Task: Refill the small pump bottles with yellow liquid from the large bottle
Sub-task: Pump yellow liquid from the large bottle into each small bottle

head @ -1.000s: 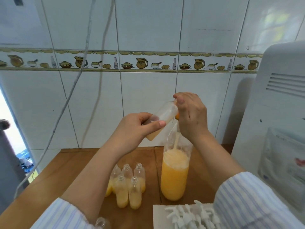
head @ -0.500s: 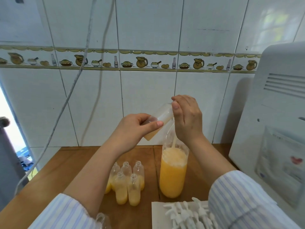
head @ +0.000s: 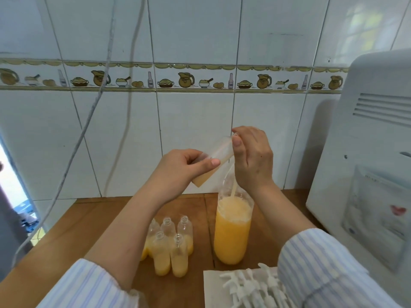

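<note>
Above the wooden counter point(head: 93, 221), the left hand point(head: 178, 167) grips a tilted small bottle point(head: 213, 161) whose neck the right hand point(head: 252, 158) pinches, over one large bottle point(head: 232, 227) beside five small open bottles point(head: 170, 247).

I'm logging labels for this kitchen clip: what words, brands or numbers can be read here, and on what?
"XO": on the small painted bottles in the tile border.
Sheet on the white appliance: print and a red mark, too blurred to read.
Large bottle and small bottles: no labels visible.
</note>
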